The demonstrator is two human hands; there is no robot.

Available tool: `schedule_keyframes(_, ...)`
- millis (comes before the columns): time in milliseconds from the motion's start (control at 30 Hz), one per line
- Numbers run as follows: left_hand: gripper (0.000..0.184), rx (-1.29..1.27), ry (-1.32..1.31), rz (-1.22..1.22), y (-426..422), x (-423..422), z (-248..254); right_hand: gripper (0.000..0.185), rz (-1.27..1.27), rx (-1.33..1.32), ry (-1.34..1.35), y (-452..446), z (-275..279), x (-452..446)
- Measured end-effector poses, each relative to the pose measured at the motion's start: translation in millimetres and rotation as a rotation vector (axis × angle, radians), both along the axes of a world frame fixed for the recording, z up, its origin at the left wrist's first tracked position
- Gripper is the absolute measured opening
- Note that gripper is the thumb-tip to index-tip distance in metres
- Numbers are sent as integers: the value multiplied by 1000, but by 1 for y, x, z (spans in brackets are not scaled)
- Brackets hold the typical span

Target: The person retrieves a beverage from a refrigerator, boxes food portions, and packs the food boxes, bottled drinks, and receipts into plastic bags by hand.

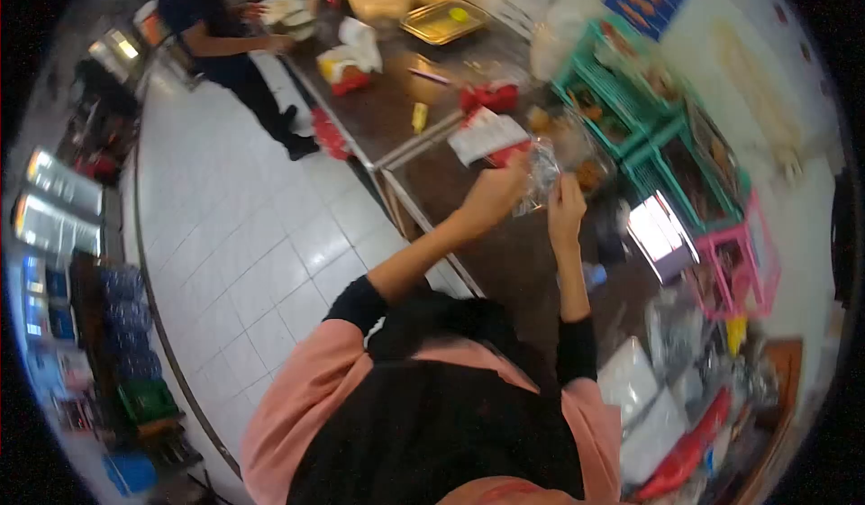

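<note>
Left hand (497, 194) and right hand (566, 206) pinch a crinkled clear plastic bag (541, 173) above a brown table (505, 251), its long axis pointing roughly away from the wearer, mouth too blurred to tell.

Apparent food shop (tiled floor (234, 235)), brown counter (432, 181), teal baskets (644, 147)

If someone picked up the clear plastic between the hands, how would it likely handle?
The clear plastic would probably be floppy, since it looks crumpled between the left hand and right hand. It seems light, being thin and see-through. Its glossy glints suggest it could be slightly slippery.
</note>
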State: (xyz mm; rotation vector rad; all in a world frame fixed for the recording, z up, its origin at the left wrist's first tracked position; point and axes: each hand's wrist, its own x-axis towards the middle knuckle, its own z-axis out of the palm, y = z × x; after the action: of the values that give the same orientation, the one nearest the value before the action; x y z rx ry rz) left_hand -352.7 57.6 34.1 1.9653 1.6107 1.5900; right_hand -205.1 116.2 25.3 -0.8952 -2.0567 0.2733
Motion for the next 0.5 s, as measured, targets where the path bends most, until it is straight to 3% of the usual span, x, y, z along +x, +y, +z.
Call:
schedule_keyframes(33,23,59,42,-22,4,1,-12,9,41,70,29,-11,29,4)
schedule_keyframes(100,18,-222,-63,-15,3,13,-3,6,116,384,107,-33,51,-8)
schedule_keyframes(133,17,-326,-91,-16,0,19,5,6,9,265,178,-39,39,-8)
schedule_keyframes(200,17,-81,-158,-29,0,21,57,7,-111,142,239,-41,0,-10)
schedule_keyframes(267,26,-5,-101,-118,5,20,52,7,34,81,243,-37,-36,-9)
schedule_keyframes(300,35,104,-38,-180,8,18,51,7,37,80,232,-38,-17,-2)
schedule_keyframes(333,30,-107,-83,-122,8,11,30,7,-121,63,232,-36,9,11)
schedule_keyframes(367,30,-110,-86,-124,4,2,17,7,-284,42,234,-36,39,21)
schedule_keyframes(433,20,-455,-143,-70,-7,-7,4,12,-255,-60,341,-33,90,44)
schedule_keyframes(500,28,-382,-167,-21,-14,2,14,16,-197,-103,339,-33,90,49)
